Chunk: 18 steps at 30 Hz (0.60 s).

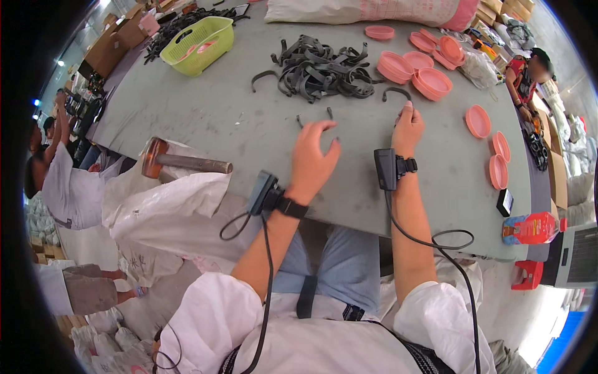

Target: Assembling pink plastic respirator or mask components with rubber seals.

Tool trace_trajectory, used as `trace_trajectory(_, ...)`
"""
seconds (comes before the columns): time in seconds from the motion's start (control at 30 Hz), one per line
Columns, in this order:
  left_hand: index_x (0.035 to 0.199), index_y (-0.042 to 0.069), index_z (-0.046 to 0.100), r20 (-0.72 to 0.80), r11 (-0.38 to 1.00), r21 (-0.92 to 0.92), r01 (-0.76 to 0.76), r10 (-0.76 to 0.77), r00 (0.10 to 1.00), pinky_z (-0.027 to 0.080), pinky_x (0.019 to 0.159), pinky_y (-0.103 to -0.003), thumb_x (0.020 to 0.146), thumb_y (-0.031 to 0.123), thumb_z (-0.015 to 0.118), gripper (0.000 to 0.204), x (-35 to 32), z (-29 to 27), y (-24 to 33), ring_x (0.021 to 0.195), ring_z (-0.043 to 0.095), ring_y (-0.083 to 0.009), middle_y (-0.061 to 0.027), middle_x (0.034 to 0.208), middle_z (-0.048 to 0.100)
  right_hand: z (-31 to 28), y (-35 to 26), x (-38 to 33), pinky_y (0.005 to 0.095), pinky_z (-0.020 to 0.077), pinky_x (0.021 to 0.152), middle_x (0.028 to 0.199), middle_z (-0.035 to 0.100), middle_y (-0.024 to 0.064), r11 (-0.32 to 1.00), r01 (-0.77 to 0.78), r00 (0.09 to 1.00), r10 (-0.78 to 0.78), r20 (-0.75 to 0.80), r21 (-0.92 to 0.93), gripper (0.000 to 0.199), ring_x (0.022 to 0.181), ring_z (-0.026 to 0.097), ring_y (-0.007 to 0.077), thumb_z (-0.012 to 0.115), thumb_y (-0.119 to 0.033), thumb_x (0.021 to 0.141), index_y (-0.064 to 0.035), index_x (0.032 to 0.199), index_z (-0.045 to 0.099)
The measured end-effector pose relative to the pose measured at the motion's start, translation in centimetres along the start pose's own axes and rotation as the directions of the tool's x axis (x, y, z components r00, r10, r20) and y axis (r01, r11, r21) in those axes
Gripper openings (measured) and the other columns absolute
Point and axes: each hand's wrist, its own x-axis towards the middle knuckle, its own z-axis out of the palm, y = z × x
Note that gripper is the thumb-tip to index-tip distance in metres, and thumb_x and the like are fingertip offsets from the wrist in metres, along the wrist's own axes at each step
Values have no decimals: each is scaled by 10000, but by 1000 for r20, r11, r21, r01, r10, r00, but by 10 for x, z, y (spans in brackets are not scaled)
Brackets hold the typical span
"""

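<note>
My right hand (408,129) pinches one end of a dark grey curved strip (397,91), which arches up and to the left from the fingertips. My left hand (313,157) hovers over the table with thumb and fingers apart and nothing seen between them. Just beyond its fingers lies another dark strip (329,113), partly hidden by the hand. A tangled heap of similar grey strips (321,70) sits farther away, with a loose strip (264,75) at its left. Pink round shallow dishes (432,83), some stacked, stand to the right of the heap.
On the grey table (205,118) are a green basket (198,47), a hammer (187,162) on white sacking at the left, and a large sack (374,10) at the back. A red-labelled bottle (534,228) lies at the right edge. Other people work at both sides.
</note>
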Motion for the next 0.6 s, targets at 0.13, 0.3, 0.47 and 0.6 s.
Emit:
trace_trajectory(0.13,1052,77,590,-15,934,187,-304,313,950,440,829,-385,758,141,625,303,96,47,27,975,572,-282,-108,1042,594,-6,0,12,295,331,513,588,442,0,973,-55,989,84,-119,224,406,561,391,107,486,-301,948,-28,647,468)
trace_trajectory(0.3,979,194,681,387,726,516,-454,275,880,376,865,-555,757,276,617,245,197,151,-16,959,572,-286,-104,1018,632,-6,4,2,291,327,512,590,436,-6,996,-63,989,71,-131,66,409,569,390,102,477,-309,955,-53,638,446)
trace_trajectory(0.47,853,174,707,406,988,140,-71,9,914,389,872,-506,732,407,699,263,203,167,-36,866,630,-295,-82,847,676,0,25,-5,292,340,531,581,444,2,999,-22,989,15,-149,-49,442,576,399,113,493,-361,952,-56,633,469)
trace_trajectory(0.6,913,40,610,150,819,-567,87,-1,989,451,687,-292,844,228,647,204,213,138,-12,767,556,-111,-37,868,624,2,18,2,260,292,504,579,398,-34,996,-4,996,13,-90,91,431,559,353,76,493,-372,954,-69,647,472)
